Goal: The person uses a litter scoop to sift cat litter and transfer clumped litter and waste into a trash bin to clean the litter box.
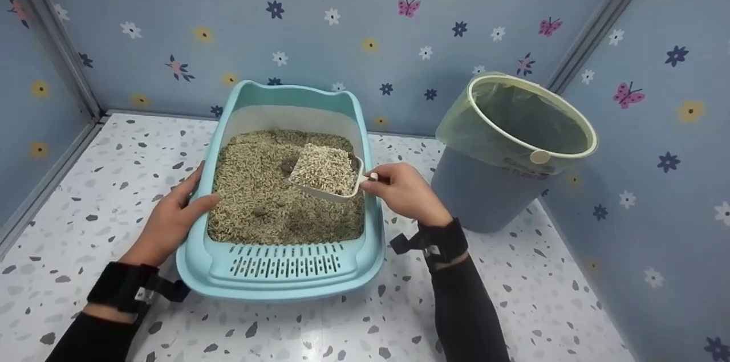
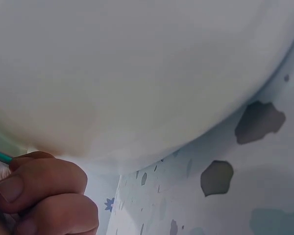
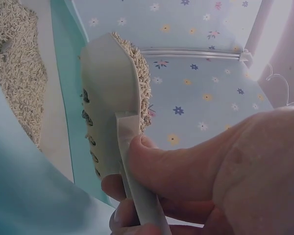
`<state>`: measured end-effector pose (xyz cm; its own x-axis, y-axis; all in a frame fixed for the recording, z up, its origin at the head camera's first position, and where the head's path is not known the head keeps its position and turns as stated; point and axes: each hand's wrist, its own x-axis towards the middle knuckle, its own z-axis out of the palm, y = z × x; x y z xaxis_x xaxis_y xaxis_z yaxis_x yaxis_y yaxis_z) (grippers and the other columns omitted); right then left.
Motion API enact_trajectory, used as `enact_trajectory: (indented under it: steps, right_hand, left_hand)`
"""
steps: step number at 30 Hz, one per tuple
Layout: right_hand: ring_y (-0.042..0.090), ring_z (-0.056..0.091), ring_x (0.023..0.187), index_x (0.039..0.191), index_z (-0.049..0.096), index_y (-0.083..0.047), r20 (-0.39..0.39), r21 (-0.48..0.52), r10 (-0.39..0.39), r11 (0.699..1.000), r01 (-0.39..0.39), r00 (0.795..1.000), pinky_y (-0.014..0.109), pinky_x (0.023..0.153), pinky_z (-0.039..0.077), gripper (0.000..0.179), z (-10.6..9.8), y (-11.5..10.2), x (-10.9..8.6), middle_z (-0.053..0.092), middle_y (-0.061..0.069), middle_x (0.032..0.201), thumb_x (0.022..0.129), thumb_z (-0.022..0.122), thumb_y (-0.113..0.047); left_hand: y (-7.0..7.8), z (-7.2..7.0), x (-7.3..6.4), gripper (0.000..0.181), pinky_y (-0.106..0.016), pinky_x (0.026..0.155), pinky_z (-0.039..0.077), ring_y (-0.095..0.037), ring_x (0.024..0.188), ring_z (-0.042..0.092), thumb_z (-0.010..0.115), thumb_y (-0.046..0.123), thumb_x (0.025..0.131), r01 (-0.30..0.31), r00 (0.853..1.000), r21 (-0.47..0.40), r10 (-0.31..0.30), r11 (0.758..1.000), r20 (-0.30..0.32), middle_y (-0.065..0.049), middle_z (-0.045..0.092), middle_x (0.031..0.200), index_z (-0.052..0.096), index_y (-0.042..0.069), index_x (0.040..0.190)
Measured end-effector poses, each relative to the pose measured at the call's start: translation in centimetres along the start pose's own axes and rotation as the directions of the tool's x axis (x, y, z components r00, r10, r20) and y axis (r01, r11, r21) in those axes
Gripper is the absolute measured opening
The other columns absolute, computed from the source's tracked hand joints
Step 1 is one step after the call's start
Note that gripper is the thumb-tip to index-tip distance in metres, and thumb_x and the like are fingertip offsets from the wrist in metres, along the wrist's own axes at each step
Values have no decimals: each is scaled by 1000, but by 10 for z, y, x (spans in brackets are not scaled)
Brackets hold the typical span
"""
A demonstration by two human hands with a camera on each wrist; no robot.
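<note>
A light blue litter box [image 1: 274,288] stands on the speckled surface, filled with tan pellet litter [image 1: 245,179] in which a few darker clumps show. My left hand [image 1: 174,216] grips its left rim, thumb on the inner side and fingers outside; the curled fingers [image 2: 54,181] appear beside the pale box wall in the left wrist view. By its handle my right hand [image 1: 408,194] holds a white slotted litter scoop [image 3: 110,73], heaped with pellets [image 1: 325,171], over the right part of the box. Pellets poke through the scoop's slots in the right wrist view.
Right of the box stands a grey-blue bin [image 1: 485,191] with a cream rim and a yellowish liner bag [image 1: 459,120] folded over its edge. Flowered wall panels [image 1: 365,25] enclose the back and both sides. The box's front has a slotted step [image 1: 285,262].
</note>
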<state>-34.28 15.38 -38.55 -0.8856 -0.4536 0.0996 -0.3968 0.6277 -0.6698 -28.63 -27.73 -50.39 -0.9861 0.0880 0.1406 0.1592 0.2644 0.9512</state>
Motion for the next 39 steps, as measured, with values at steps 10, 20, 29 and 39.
enact_trajectory:
  steps: [10,20,29,39]
  right_hand:
    - [12,43,64,100,82,-7,17,10,-3,1000,3,1000,32,62,41,20,0,-2,-1,47,-6,71,107,77,-25]
    - [14,45,66,101,82,-9,46,21,-12,1000,11,999,34,64,44,18,-2,0,1,50,-4,74,107,77,-25]
    - [14,44,64,88,78,-15,35,-32,-6,999,7,999,34,62,40,20,-14,4,-7,48,-6,69,104,80,-27]
    - [15,46,65,92,83,-14,38,1,24,1000,-24,999,33,62,42,16,-8,0,0,52,-5,70,104,81,-24]
  left_hand:
    - [-1,-2,-1,76,-22,93,61,-6,116,70,63,37,116,15,1000,21,-14,1000,-24,-17,21,183,19,36,178]
    - [-1,-2,-1,76,-23,94,62,-11,121,70,63,37,116,10,1000,7,-10,1000,-21,-15,21,183,19,34,178]
    - [2,1,-2,77,-18,98,57,-42,141,59,62,37,117,7,1000,0,-7,1000,-6,-15,18,184,16,32,179]
    - [2,-3,-3,77,-22,96,60,-30,132,67,63,39,116,16,1000,28,-16,999,-23,-17,21,183,18,34,178]
